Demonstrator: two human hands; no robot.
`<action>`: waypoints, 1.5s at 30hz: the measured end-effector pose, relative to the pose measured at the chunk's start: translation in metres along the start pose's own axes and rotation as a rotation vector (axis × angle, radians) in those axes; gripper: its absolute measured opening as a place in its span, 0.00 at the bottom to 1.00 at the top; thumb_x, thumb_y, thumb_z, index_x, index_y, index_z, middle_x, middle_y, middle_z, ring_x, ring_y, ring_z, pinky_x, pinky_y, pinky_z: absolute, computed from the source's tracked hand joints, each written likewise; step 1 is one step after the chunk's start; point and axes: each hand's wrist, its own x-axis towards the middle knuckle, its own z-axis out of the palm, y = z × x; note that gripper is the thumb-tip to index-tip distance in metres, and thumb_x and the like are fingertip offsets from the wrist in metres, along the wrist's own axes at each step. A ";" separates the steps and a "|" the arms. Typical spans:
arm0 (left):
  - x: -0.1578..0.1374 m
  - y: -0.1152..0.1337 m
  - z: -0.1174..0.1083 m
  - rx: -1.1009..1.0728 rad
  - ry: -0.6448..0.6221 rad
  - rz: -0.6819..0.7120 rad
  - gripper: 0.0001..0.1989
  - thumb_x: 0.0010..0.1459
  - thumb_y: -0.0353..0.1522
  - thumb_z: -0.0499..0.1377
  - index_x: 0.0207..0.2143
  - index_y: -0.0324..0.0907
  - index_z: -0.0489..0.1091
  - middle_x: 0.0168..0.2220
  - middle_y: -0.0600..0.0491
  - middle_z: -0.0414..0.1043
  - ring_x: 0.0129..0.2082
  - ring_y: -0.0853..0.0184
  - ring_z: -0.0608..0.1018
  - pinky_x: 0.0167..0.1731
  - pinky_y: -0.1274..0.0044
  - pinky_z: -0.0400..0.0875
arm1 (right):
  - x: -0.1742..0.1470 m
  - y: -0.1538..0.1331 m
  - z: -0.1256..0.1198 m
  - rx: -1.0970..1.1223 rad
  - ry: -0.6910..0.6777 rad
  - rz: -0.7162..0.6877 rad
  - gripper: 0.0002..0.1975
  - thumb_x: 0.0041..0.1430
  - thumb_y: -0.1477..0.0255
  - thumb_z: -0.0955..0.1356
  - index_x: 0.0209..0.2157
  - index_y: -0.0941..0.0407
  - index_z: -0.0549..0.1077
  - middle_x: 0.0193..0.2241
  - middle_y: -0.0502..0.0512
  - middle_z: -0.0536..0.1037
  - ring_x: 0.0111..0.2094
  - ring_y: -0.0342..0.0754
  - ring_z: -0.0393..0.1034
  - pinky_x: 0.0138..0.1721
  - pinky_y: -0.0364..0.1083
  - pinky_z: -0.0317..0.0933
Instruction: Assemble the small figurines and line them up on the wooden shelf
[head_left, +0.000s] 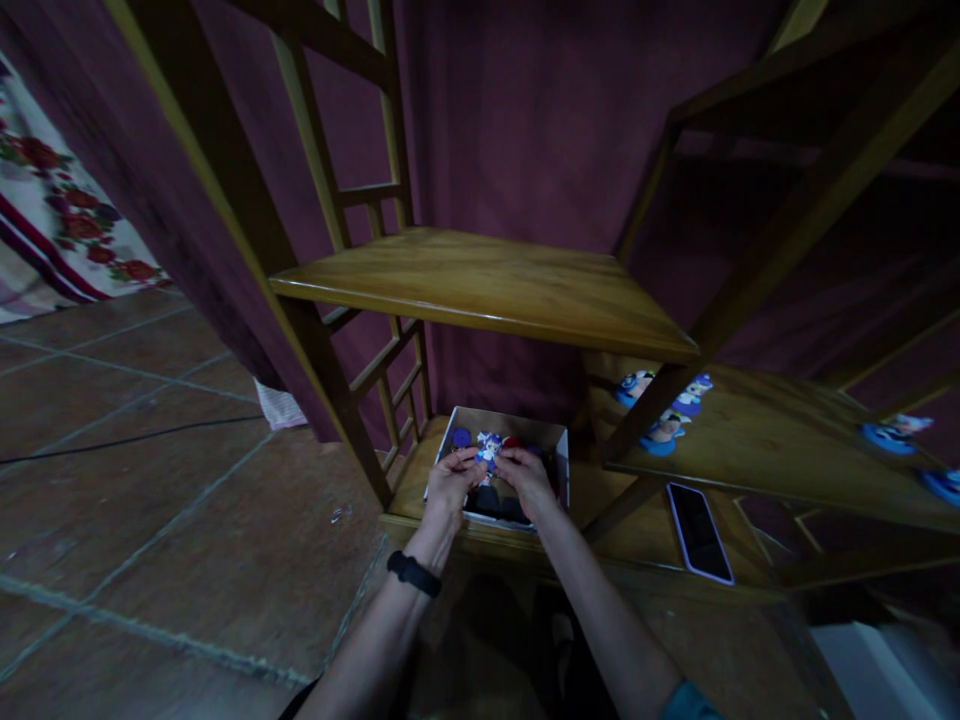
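Between the fingertips of both hands is a small flat cartoon figure cutout (490, 447), white and purple-blue. My left hand (454, 478) pinches its left side, and my right hand (523, 472) grips its right side. Both hands are over an open white cardboard box (553, 432) on the low shelf. Inside the box are a round purple piece (462, 438), something red and some dark items, partly covered by my hands. A black band (414, 574) is on my left wrist.
A wooden shelf board (480, 280) juts out above the box. Several similar figures (664, 432) stand on the shelf to the right, beyond a slanting post. A phone (699, 532) lies on the lower board. A black cable (142, 435) crosses the tiled floor at left.
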 end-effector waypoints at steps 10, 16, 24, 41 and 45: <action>0.001 0.000 -0.001 -0.102 -0.023 -0.024 0.20 0.36 0.22 0.67 0.35 0.36 0.71 0.23 0.53 0.73 0.23 0.72 0.75 0.29 0.79 0.71 | 0.000 -0.003 0.001 0.186 -0.052 0.010 0.11 0.34 0.70 0.75 0.22 0.58 0.73 0.25 0.51 0.76 0.30 0.45 0.71 0.37 0.46 0.65; 0.002 -0.001 -0.001 -0.078 -0.052 0.000 0.21 0.35 0.25 0.68 0.37 0.35 0.72 0.23 0.52 0.74 0.22 0.71 0.75 0.27 0.79 0.71 | 0.004 0.003 -0.002 0.260 -0.081 0.031 0.10 0.34 0.73 0.75 0.23 0.58 0.74 0.26 0.51 0.77 0.31 0.45 0.71 0.38 0.46 0.65; 0.001 -0.005 0.000 -0.089 0.006 -0.011 0.17 0.35 0.23 0.68 0.33 0.34 0.73 0.22 0.52 0.73 0.21 0.72 0.74 0.26 0.79 0.71 | 0.002 0.009 0.002 0.269 -0.036 0.045 0.10 0.33 0.73 0.75 0.23 0.57 0.74 0.25 0.51 0.77 0.31 0.45 0.71 0.37 0.45 0.64; 0.001 0.006 -0.001 -0.187 -0.038 -0.174 0.09 0.46 0.21 0.62 0.33 0.35 0.72 0.25 0.49 0.75 0.23 0.71 0.77 0.28 0.80 0.74 | -0.003 -0.007 0.003 0.239 -0.062 0.032 0.10 0.35 0.72 0.74 0.24 0.57 0.73 0.28 0.51 0.76 0.31 0.45 0.70 0.36 0.44 0.64; 0.000 0.008 0.001 -0.169 -0.013 -0.154 0.07 0.46 0.22 0.62 0.31 0.34 0.73 0.25 0.49 0.75 0.22 0.72 0.76 0.27 0.81 0.74 | -0.001 -0.003 0.001 0.269 -0.071 0.050 0.09 0.36 0.73 0.74 0.23 0.57 0.73 0.28 0.52 0.77 0.32 0.45 0.71 0.37 0.44 0.64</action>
